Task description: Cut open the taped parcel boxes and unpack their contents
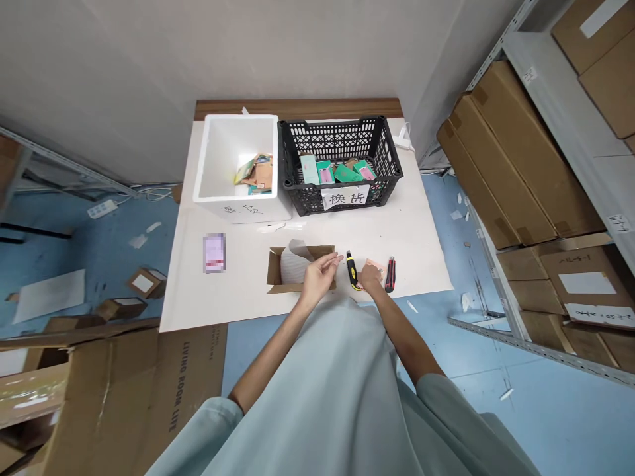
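Note:
My left hand is over the right end of an open cardboard box, its fingers stretched toward the right with nothing visible in them. A sheet of white foam wrap sticks up inside that box. My right hand is closed, fingertips down at an orange-and-white printed piece on the table; what the fingers grip is hidden. Just left of it lies a yellow-and-black utility knife. A red-and-black utility knife lies to its right.
Behind the box stand a white foam bin with cards and packets and a black plastic crate with green boxes. A blurred pink-purple packet lies at left on the table. Shelves of cartons rise at right.

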Demonstrator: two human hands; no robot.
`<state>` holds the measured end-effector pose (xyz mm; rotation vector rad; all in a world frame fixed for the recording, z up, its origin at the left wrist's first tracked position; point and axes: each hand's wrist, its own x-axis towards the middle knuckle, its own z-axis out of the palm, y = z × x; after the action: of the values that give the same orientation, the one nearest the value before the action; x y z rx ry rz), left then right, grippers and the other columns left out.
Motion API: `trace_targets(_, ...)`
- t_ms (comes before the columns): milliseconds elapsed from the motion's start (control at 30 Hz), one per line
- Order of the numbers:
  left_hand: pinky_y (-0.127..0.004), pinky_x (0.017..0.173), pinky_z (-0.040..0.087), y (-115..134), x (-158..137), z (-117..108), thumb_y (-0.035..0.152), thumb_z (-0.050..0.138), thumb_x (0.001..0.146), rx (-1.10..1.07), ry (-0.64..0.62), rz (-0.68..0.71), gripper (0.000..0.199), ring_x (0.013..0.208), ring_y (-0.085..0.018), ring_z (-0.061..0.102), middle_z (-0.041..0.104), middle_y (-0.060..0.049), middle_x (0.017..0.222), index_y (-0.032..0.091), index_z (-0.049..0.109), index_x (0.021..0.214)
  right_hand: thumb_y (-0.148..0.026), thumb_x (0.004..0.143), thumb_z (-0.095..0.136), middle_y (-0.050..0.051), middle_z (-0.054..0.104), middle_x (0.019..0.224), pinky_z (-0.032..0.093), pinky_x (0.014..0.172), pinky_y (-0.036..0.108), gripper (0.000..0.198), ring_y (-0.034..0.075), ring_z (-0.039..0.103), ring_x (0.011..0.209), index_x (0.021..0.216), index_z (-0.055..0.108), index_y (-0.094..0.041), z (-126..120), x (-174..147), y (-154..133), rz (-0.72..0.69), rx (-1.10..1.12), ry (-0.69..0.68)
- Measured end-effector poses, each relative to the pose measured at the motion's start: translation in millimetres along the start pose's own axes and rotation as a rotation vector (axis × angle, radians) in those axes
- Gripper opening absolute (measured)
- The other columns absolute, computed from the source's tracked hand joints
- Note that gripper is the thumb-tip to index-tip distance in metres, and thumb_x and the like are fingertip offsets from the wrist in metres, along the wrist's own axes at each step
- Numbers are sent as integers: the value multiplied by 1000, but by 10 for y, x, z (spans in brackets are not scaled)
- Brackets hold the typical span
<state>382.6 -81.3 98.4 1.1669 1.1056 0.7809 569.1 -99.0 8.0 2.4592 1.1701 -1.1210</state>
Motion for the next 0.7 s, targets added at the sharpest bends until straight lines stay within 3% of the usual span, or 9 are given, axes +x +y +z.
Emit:
trace_targets(133,-59,125,59,2,-44,9,66,85,88,-25,-13,-4,64,134,-38,80,85,-21,132,15,80,125,-10,85,83,29,84,116,60,98,33,38,36,81,123,122,81,-3,-153,-26,6,44,77,-10)
trace_targets(267,-61,124,59,-6,-55,-69,72,89,84,-57,-17,-29,70,137,-39,78,84,-21,133,16,80,125,-13,87,79,28,85,114,60,101,33,31,36,81,125,116,81,-4,-435,-217,279,-6,216,52)
trace_targets(333,-60,121,61,1,-51,-80,76,91,80,-54,-28,-51,75,137,-40,78,84,-22,134,16,80,124,-22,94,73,24,87,108,62,100,33,22,35,83,120,107,82,-7,-579,-386,436,-62,308,68)
trace_targets(433,-56,111,67,65,-51,-34,79,95,73,-49,-94,-78,80,129,-40,81,86,-21,129,17,81,121,-43,104,63,10,89,105,69,89,32,36,26,86,105,117,82,-15,-747,-705,575,-253,594,40)
trace_targets(567,-46,92,71,259,-70,27,77,93,79,-56,-159,-60,71,99,-31,85,88,-16,106,17,83,114,-71,86,85,5,88,93,73,75,36,58,26,86,89,112,85,-19,-899,-1112,546,-576,1171,-36)
trace_targets(700,-35,80,67,459,-93,-31,69,96,79,25,23,60,68,87,-21,78,85,-13,108,17,82,120,-80,76,92,4,88,90,73,69,34,65,25,86,84,104,87,-22,-992,-1336,462,-607,1275,20)
